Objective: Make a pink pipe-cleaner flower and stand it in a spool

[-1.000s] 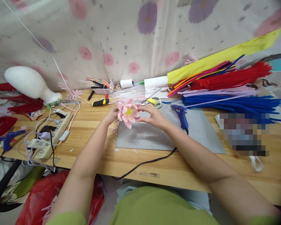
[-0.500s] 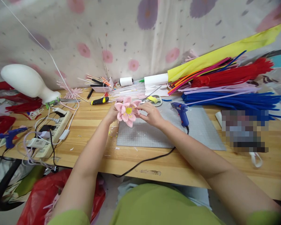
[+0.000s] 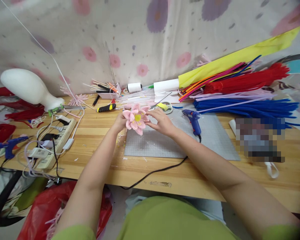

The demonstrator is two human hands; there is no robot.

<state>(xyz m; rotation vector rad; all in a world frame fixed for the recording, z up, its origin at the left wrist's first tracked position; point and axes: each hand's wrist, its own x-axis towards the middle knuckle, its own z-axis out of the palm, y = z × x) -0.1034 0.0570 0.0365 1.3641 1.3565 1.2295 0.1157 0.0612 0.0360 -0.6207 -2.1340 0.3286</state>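
Observation:
A pink fuzzy flower [image 3: 133, 125] with a yellow centre faces me, raised over the left part of the grey cutting mat [image 3: 162, 148]. My left hand [image 3: 119, 122] is closed on it from behind and the left; the petals hide most of those fingers. At the flower's right side, my right hand [image 3: 162, 122] has its thumb and forefinger at a petal, in a loose pinch. Just behind the right hand lie scissors [image 3: 169, 107] with yellow on the handle. A blue glue gun [image 3: 193, 120] rests on the mat to the right.
Bundles of blue [image 3: 250, 108] and red pipe cleaners [image 3: 247, 80] lie at the back right. On the left are a power strip [image 3: 68, 133] with tangled cords, a white foam form [image 3: 27, 88] and a second blue glue gun [image 3: 11, 146]. A black cord [image 3: 152, 171] crosses the front edge.
The flower is turned very slightly between my hands, which stay in nearly the same place. The rest of the table looks unchanged.

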